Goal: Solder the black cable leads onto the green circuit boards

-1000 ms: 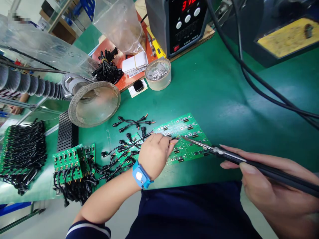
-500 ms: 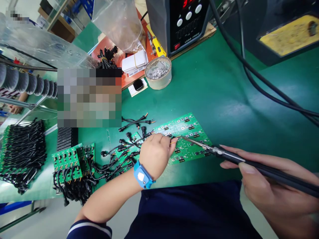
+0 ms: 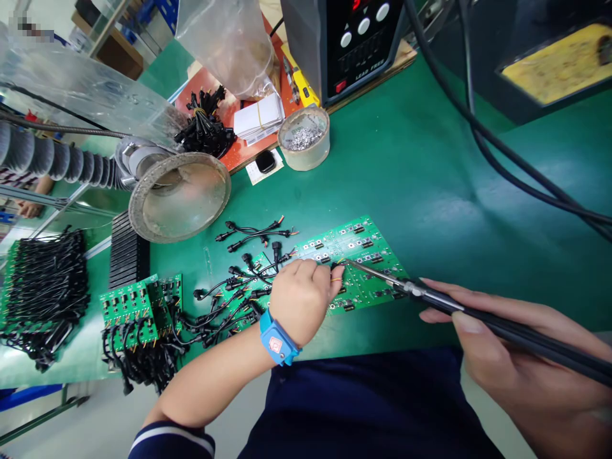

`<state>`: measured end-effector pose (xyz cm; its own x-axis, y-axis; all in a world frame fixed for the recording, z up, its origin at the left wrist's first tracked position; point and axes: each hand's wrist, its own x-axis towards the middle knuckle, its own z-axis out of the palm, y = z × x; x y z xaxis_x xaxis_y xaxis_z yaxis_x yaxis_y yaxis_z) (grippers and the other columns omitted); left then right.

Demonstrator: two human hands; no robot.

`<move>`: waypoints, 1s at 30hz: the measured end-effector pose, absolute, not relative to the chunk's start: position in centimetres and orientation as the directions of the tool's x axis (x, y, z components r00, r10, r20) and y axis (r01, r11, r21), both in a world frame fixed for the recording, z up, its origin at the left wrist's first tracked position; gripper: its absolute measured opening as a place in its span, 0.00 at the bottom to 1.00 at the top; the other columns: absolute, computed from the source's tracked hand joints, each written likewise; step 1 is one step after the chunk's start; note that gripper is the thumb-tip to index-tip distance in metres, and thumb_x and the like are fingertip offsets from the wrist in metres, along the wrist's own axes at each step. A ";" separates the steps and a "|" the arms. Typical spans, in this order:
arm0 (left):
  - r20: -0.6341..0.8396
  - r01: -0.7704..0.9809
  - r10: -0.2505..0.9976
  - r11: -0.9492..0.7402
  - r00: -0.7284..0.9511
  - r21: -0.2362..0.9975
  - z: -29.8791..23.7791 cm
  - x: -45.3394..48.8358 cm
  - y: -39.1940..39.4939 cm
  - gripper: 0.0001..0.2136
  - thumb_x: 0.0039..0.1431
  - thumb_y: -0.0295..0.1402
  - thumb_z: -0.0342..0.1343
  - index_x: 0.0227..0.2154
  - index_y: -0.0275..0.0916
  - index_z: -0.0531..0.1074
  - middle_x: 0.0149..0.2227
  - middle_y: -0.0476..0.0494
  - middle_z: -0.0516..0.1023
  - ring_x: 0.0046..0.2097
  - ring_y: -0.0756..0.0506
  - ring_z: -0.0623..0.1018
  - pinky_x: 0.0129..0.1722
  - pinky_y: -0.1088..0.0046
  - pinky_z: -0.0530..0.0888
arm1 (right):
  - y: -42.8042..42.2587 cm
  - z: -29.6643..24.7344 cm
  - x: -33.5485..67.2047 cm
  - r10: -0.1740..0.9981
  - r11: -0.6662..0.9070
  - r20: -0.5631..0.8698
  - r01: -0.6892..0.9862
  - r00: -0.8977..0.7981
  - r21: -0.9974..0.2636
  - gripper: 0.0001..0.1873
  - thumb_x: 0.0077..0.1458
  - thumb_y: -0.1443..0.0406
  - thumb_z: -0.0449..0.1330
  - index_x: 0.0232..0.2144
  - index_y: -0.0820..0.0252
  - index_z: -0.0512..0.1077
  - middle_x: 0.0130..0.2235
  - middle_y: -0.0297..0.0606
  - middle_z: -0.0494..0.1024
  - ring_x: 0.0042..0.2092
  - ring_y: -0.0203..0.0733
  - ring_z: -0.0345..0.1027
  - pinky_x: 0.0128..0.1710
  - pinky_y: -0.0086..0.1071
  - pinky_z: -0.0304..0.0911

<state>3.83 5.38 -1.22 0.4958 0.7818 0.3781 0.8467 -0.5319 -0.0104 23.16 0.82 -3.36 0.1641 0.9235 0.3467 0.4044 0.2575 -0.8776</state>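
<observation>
My right hand (image 3: 516, 357) grips a soldering iron (image 3: 459, 306) like a pen, its metal tip pointing left. That tip rests at the wires over the green circuit board (image 3: 382, 280); whether it touches a pad I cannot tell. Above the board, my left hand (image 3: 301, 296) is closed, thumb and finger pinching a short black cable (image 3: 336, 267) with thin coloured wires at its end. Most of this cable is hidden by the fingers. A blue strap (image 3: 278, 341) circles the left wrist. Several black connector cables (image 3: 239, 280) lie left of the hand, partly over boards.
Wired boards are stacked at left (image 3: 129, 312), near a bundle of black cables (image 3: 45, 287). A fume extractor hood (image 3: 179, 197) overhangs the bench. Behind stand a round tub of metal bits (image 3: 305, 140) and a soldering station (image 3: 358, 51); its black cord (image 3: 516, 159) crosses at right.
My left hand has shifted slightly right, and the wire at its fingertips sits a little differently. The soldering iron stays almost in the same place.
</observation>
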 end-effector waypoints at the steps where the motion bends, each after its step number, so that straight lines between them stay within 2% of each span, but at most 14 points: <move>1: 0.373 0.846 0.783 -0.533 0.497 -0.008 -1.2 3.8 5.4 0.16 0.61 0.34 0.47 0.19 0.35 0.70 0.18 0.47 0.65 0.23 0.48 0.67 0.24 0.72 0.65 | 0.8 -3.5 23.2 0.921 0.267 0.356 0.408 0.159 -0.873 0.06 0.50 0.65 0.55 0.30 0.56 0.73 0.26 0.37 0.76 0.30 0.42 0.72 0.29 0.31 0.71; 7: 0.341 0.843 0.796 -0.537 0.500 0.016 -1.0 3.8 5.4 0.16 0.62 0.34 0.46 0.21 0.34 0.70 0.19 0.47 0.66 0.24 0.47 0.68 0.25 0.72 0.66 | 0.5 -3.6 23.2 0.922 0.265 0.350 0.385 0.168 -0.884 0.07 0.50 0.65 0.55 0.30 0.55 0.73 0.26 0.39 0.76 0.31 0.44 0.72 0.28 0.34 0.72; 10: 0.338 0.846 0.800 -0.533 0.497 0.018 -0.9 3.9 5.4 0.17 0.62 0.34 0.46 0.20 0.34 0.70 0.19 0.47 0.66 0.24 0.47 0.68 0.24 0.72 0.66 | 0.2 -3.3 23.4 0.945 0.165 0.253 0.364 0.209 -0.917 0.07 0.50 0.65 0.55 0.31 0.56 0.73 0.29 0.42 0.76 0.27 0.43 0.71 0.21 0.32 0.70; 13: 0.321 0.848 0.811 -0.528 0.488 0.043 -0.8 3.9 5.4 0.16 0.61 0.34 0.47 0.21 0.34 0.71 0.19 0.46 0.66 0.24 0.47 0.68 0.24 0.72 0.67 | -0.2 -3.1 23.5 0.934 0.059 0.152 0.279 0.324 -0.958 0.03 0.49 0.65 0.57 0.29 0.55 0.71 0.25 0.40 0.75 0.23 0.43 0.70 0.19 0.33 0.69; 16: 0.254 0.849 0.850 -0.506 0.461 0.153 -0.6 3.5 5.4 0.15 0.61 0.35 0.48 0.25 0.33 0.73 0.21 0.46 0.69 0.26 0.48 0.70 0.26 0.72 0.70 | -0.5 -2.6 23.2 0.918 -0.013 0.086 0.246 0.386 -0.969 0.02 0.48 0.64 0.58 0.28 0.55 0.70 0.21 0.38 0.73 0.23 0.46 0.70 0.21 0.37 0.70; 20: 0.157 0.811 0.884 -0.467 0.441 0.352 -0.3 2.8 5.6 0.12 0.61 0.37 0.49 0.34 0.34 0.73 0.29 0.44 0.75 0.32 0.48 0.74 0.33 0.72 0.73 | -0.6 -2.1 22.8 0.910 -0.063 0.039 0.231 0.412 -0.971 0.03 0.48 0.64 0.58 0.28 0.55 0.70 0.21 0.38 0.73 0.22 0.45 0.69 0.21 0.37 0.69; 23: 0.121 0.775 0.869 -0.484 0.480 0.405 -0.1 2.4 6.2 0.11 0.61 0.35 0.50 0.36 0.34 0.73 0.31 0.43 0.75 0.34 0.48 0.74 0.34 0.73 0.74 | -0.6 -2.1 22.8 0.906 -0.034 0.068 0.233 0.418 -0.972 0.03 0.47 0.64 0.58 0.29 0.55 0.70 0.21 0.36 0.73 0.20 0.42 0.67 0.22 0.37 0.69; 27: 0.062 0.745 0.814 -0.557 0.578 0.366 0.3 1.9 7.3 0.10 0.61 0.33 0.49 0.39 0.36 0.73 0.32 0.44 0.73 0.33 0.49 0.74 0.32 0.74 0.73 | -0.7 -2.6 22.9 0.915 0.037 0.132 0.248 0.380 -0.968 0.04 0.48 0.65 0.59 0.30 0.55 0.70 0.22 0.35 0.73 0.17 0.38 0.64 0.14 0.32 0.63; 30: 0.021 0.731 0.780 -0.596 0.626 0.331 0.6 1.8 7.7 0.10 0.61 0.32 0.49 0.40 0.36 0.72 0.33 0.44 0.72 0.34 0.50 0.73 0.33 0.75 0.73 | -0.6 -3.0 22.9 0.915 0.137 0.236 0.297 0.328 -0.945 0.06 0.48 0.66 0.58 0.32 0.55 0.70 0.24 0.34 0.74 0.17 0.37 0.64 0.16 0.32 0.64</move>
